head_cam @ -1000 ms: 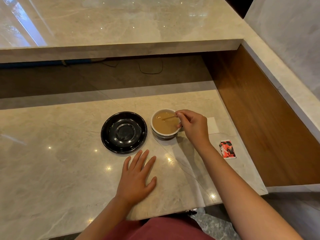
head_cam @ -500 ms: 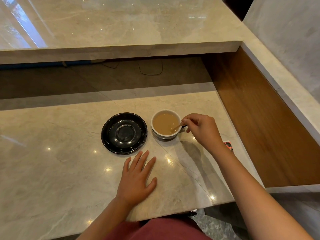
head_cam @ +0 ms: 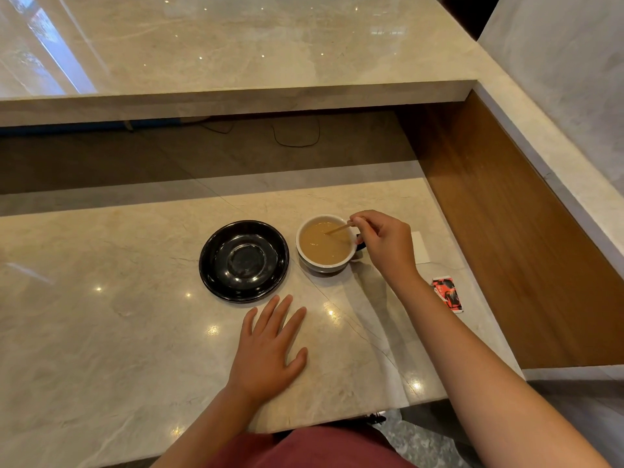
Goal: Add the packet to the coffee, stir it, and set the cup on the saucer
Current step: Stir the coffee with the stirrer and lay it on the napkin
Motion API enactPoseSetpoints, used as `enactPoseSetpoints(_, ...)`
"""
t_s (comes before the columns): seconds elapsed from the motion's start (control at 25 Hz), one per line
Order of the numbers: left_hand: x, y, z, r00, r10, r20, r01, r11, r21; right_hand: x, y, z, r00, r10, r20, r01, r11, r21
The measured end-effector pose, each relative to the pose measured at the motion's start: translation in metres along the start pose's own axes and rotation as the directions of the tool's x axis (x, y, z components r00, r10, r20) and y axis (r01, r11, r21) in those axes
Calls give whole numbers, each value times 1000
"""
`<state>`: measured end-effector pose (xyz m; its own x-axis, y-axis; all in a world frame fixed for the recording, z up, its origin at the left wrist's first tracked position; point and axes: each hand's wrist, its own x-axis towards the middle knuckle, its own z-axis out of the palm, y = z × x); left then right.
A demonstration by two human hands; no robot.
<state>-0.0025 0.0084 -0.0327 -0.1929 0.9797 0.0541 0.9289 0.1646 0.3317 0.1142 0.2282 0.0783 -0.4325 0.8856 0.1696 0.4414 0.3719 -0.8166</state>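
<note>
Coffee cup (head_cam: 326,244) on the marble desk (head_cam: 101,315), just right of the black saucer (head_cam: 243,261) and not touching it — not yet on it. Packet (head_cam: 447,293) flat near the desk's right edge, apart from the cup; probably emptied already, judging by the milky tan liquid. Stirring under way, lifting onto the saucer left to do. Left hand (head_cam: 268,352) spread flat and empty on the desk, just below the saucer. Right hand (head_cam: 385,243) over the cup's right rim, fingers pinched on a thin wooden stirrer (head_cam: 339,228) dipping into the coffee. Short leftward hop to the saucer unobstructed; wooden side panel (head_cam: 506,231) and desk edge close on the right, raised counter (head_cam: 236,45) well behind.
</note>
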Motion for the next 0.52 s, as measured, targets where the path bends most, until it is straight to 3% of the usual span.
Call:
enactPoseSetpoints(0.24,0,0,0,1000,-3,5,3,1000,8,-2,7,-27,991,-49,125,77,972,-223)
enactPoseSetpoints(0.52,0,1,0,1000,0,3,0,1000,14,-11,-3,-13,983,54,174,-62,997,37)
